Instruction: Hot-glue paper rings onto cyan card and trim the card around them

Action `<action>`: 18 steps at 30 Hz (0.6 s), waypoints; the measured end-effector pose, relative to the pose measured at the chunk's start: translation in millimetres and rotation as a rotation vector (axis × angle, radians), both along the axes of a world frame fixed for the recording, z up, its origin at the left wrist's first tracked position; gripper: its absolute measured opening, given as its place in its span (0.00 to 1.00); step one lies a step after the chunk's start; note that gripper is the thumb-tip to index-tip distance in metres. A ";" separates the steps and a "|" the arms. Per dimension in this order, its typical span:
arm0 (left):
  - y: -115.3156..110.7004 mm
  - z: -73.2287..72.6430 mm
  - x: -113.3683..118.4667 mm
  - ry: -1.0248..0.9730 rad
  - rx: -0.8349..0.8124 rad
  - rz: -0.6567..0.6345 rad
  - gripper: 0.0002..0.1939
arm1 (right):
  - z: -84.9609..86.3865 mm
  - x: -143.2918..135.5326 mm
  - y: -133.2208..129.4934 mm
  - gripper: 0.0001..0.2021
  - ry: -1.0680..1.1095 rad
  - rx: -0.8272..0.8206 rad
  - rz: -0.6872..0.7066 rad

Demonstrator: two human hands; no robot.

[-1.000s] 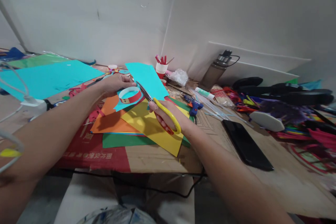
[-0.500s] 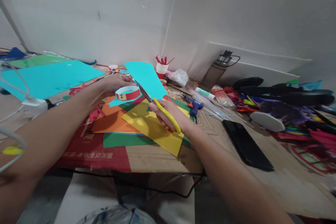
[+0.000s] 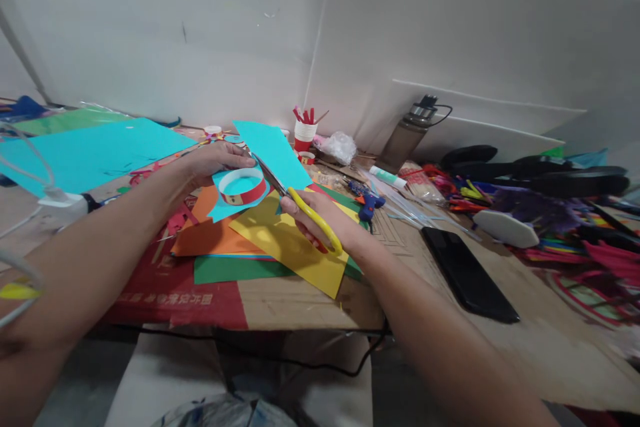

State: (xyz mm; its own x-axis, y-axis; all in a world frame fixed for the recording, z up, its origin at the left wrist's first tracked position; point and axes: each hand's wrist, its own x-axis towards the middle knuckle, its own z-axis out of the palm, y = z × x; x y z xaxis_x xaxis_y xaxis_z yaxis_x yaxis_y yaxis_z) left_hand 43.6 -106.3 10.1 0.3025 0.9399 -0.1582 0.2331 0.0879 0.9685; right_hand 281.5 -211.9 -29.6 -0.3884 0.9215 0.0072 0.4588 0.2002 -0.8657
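My right hand [image 3: 317,217] is closed on the yellow handles of the scissors [image 3: 315,220], whose blades point up and left at the blue paper. My left hand [image 3: 225,159] pinches a piece of bright blue paper [image 3: 217,205] on which a red and white paper ring [image 3: 245,195] rests. A long blue strip [image 3: 280,157] extends behind the scissor blades. Below both hands lie a yellow sheet [image 3: 320,273], an orange sheet [image 3: 200,237] and a green sheet [image 3: 235,270].
A paper cup [image 3: 304,135] with red sticks stands at the back, and a bottle [image 3: 405,137] leans nearby. A black phone [image 3: 467,273] lies at right. A large blue sheet [image 3: 100,150] and white charger [image 3: 63,203] are at left.
The blue piece with the ring has tilted to show more of its surface, and the ring now sits slightly lower. My right hand and the scissors have barely shifted.
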 end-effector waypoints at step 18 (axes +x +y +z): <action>1.9 -4.5 -7.3 -0.115 0.037 -0.190 0.16 | 8.1 -1.5 -0.5 0.26 -0.084 0.148 -0.013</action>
State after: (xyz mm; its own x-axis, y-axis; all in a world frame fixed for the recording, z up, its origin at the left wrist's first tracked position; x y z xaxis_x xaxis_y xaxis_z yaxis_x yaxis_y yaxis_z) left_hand 36.3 -104.4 5.6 0.4888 0.8688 -0.0788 0.1301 0.0167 0.9914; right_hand 280.0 -212.4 -21.4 -0.3816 0.9176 0.1113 0.5320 0.3165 -0.7854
